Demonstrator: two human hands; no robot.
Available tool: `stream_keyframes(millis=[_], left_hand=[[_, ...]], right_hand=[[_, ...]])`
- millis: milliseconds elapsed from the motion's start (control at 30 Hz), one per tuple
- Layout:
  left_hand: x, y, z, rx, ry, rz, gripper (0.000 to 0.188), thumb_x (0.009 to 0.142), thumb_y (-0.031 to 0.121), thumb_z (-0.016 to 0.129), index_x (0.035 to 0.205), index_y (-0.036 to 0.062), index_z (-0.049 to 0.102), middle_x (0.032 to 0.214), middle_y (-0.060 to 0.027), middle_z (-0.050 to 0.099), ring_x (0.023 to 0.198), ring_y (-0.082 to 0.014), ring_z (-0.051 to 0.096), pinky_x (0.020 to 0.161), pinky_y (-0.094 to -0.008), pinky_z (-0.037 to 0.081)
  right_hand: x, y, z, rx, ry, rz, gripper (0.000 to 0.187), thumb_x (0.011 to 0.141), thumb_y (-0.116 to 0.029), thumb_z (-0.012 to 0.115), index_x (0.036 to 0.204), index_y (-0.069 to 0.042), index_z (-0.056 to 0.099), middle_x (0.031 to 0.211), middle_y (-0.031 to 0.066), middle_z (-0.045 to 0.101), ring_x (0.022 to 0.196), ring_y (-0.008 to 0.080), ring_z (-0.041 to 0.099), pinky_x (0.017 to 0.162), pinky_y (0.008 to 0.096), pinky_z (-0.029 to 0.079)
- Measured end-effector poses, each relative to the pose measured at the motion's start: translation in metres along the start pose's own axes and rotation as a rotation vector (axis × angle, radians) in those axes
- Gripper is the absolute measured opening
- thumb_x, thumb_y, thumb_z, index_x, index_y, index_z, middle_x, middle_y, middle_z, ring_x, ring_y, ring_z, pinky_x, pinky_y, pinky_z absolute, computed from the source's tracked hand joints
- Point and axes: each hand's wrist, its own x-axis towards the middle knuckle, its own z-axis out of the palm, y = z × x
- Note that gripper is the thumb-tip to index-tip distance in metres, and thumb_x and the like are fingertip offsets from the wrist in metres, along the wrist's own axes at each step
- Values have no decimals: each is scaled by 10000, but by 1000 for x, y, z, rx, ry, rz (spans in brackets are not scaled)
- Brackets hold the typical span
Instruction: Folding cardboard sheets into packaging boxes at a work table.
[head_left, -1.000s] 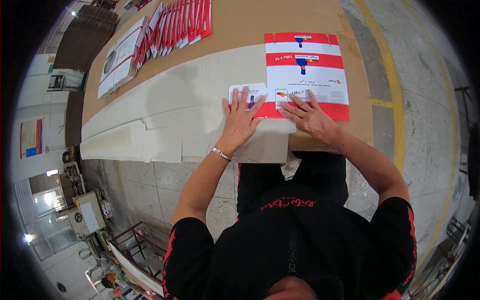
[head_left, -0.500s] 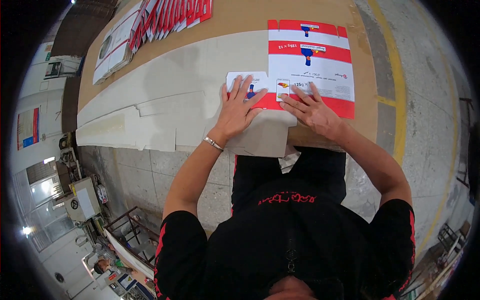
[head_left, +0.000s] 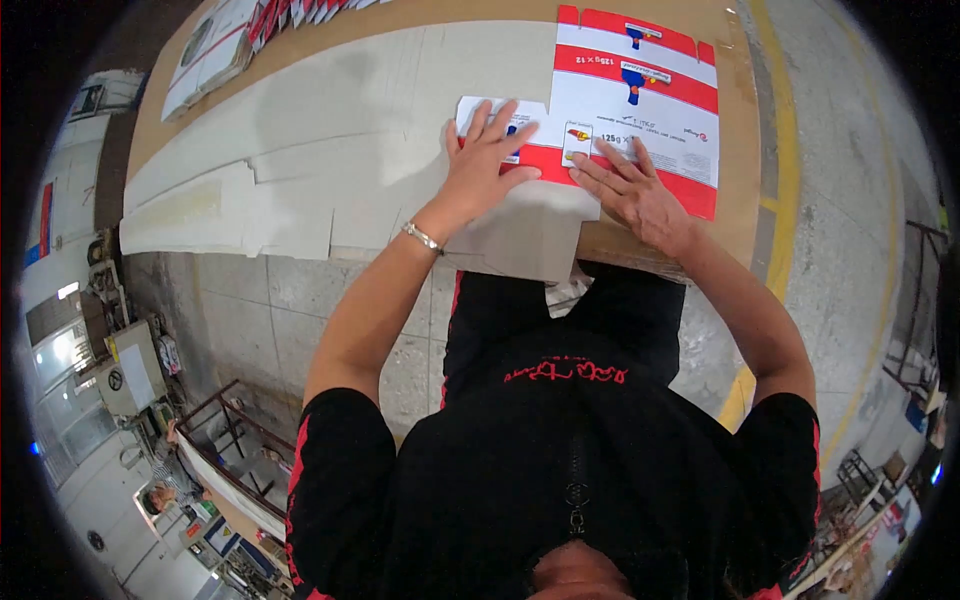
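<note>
A flat, unfolded carton blank (head_left: pixel 625 95), printed in red and white with blue figures, lies on grey board. My left hand (head_left: pixel 485 165) is spread over its left flap, fingers apart, with a bracelet on the wrist. Across the lower red band rests my right hand (head_left: pixel 640 200), also open, its fingers pressing flat on the print. Close to the right fingertips is a small white rectangle (head_left: pixel 577 143) with a coloured picture; whether it is a sticker or print I cannot tell. Neither hand grips anything.
Large grey cardboard sheets (head_left: pixel 340 160) cover the table, their near edge torn. Bundled white cartons (head_left: pixel 205 65) lie at the far left beside folded red-and-white ones (head_left: pixel 285 20). A metal-framed cart (head_left: pixel 235 440) and another person (head_left: pixel 165 490) are at lower left.
The view has shifted, so the table and carton blank sit higher in the picture. Both hands stay spread on the blank in nearly the same places.
</note>
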Motion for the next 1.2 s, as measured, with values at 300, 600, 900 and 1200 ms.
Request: stream_keyframes(millis=[300, 600, 900, 1200], left_hand=[[88, -7, 16, -121, 36, -275, 745, 722, 478, 731, 1359, 162, 507, 1536, -179, 223, 1430, -396, 132, 1102, -637, 92], [68, 4, -53, -854, -503, 160, 480, 838, 204, 679, 1284, 75, 554, 786, -56, 652, 709, -84, 538, 654, -279, 459], [20, 96, -65, -1199, 161, -49, 584, 865, 113, 646, 1394, 54, 406, 1075, -138, 619, 928, -211, 622, 802, -326, 497], [-60, -10, -14, -632, 414, -150, 465, 802, 191, 687, 1225, 41, 566, 887, -111, 595, 854, -293, 569, 760, -386, 475]], right_hand=[[-13, -12, -5, 279, 68, 88, 738, 803, -125, 617, 1475, -158, 314, 1521, 114, 305, 1421, 321, 244, 1147, 571, 117], [-95, -81, -36, 1878, 126, 836, 563, 949, -357, 540, 1399, -50, 401, 1351, 158, 500, 1188, 294, 524, 920, 399, 472], [-23, -67, -41, 1668, 735, 1054, 611, 934, -105, 573, 1452, -31, 257, 1356, 118, 453, 1225, 190, 449, 1025, 347, 374], [55, 163, -44, 1049, 305, 656, 637, 902, -51, 578, 1458, 21, 277, 1380, 99, 481, 1201, 147, 492, 1025, 316, 395]])
